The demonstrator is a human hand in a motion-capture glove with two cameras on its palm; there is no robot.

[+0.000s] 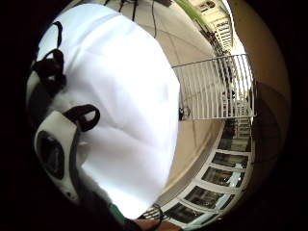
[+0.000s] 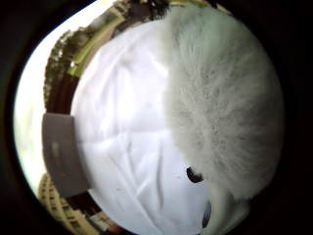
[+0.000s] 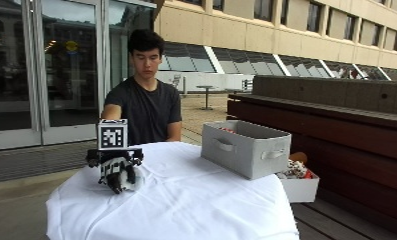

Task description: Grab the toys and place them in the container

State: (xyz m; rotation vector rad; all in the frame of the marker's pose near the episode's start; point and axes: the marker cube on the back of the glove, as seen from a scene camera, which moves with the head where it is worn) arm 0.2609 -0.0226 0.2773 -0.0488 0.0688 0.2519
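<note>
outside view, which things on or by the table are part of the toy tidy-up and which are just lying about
Part of the job:
- gloved right hand gripping a white fluffy toy
- grey fabric container

Just lying about:
- white tablecloth
- white box on the bench beside the table

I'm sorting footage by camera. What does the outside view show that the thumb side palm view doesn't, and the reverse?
Only the outside view shows the grey container on the table's far side, the gloved right hand lowered over a white toy, and a second box beside the table. Only the thumb side palm view shows that toy's white fur up close, with a dark eye. Both show the white tablecloth.
</note>
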